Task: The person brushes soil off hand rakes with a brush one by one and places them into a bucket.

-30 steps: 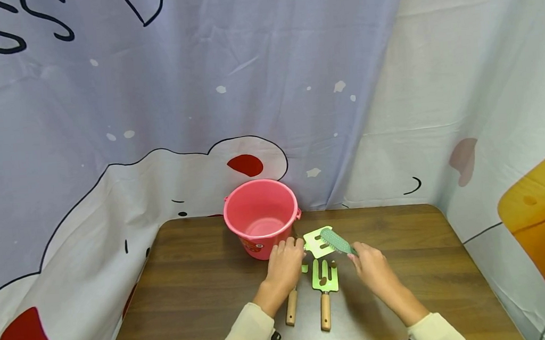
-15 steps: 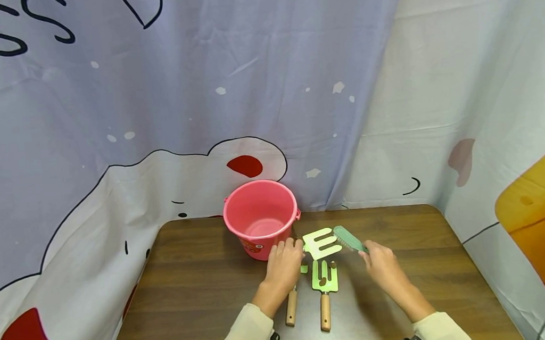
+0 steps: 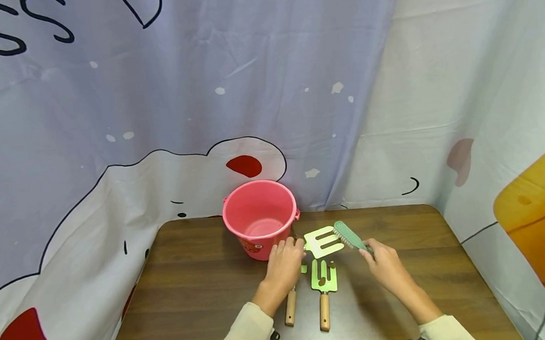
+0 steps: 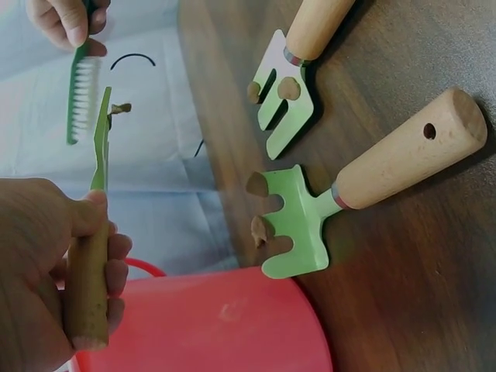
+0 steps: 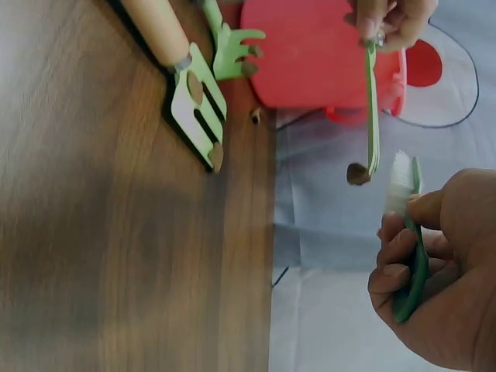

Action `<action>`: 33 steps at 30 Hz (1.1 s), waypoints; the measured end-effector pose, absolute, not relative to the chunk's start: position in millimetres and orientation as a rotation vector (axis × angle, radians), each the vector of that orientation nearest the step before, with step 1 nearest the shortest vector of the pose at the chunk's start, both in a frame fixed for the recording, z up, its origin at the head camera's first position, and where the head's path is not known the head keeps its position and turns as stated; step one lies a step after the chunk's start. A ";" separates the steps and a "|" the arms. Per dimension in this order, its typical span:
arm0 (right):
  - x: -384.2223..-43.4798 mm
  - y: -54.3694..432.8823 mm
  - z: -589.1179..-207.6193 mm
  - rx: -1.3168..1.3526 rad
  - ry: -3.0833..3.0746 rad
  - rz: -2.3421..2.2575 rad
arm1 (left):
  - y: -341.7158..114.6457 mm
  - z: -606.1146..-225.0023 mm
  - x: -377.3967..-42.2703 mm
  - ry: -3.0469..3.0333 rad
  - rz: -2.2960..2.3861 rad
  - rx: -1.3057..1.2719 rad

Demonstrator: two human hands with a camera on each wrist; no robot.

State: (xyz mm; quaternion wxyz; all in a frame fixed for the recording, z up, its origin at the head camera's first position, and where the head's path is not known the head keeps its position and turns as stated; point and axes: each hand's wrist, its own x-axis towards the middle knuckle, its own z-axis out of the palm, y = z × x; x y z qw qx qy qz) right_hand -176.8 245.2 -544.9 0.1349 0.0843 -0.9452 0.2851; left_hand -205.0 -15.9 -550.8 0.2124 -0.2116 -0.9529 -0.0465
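My left hand [image 3: 282, 265] grips the wooden handle of a light-green garden fork [image 3: 323, 242], its flat tines pointing right. A brown clump [image 5: 357, 173] clings to the underside near the tine tips. In my right hand [image 3: 383, 265] is a green brush [image 3: 348, 234], its white bristles [image 4: 84, 97] facing the tines, with a small gap seen in the left wrist view. Below lie a second garden fork [image 3: 323, 276] and a small hand rake [image 4: 298, 225], both with brown clumps on their tines. My left hand partly hides the rake in the head view.
A pink bucket [image 3: 259, 213] stands at the back of the wooden table [image 3: 206, 303], just beyond my left hand. A small brown bit [image 5: 256, 115] lies on the table near it. Behind hangs a printed curtain [image 3: 266, 85].
The brush has moved right from over the fork's tines to beside their tips. The fork has turned slightly in my left hand, its tines now showing fuller. The tools on the table stay put.
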 end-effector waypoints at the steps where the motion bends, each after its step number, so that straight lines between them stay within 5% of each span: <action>1: -176.2 242.2 -544.0 0.255 -2.741 0.832 | -15.6 -550.7 -205.4 -2.645 -0.131 -0.586; 33: -160.8 193.5 -555.0 0.489 -2.487 0.620 | -11.5 -548.9 -206.3 -2.647 -0.148 -0.566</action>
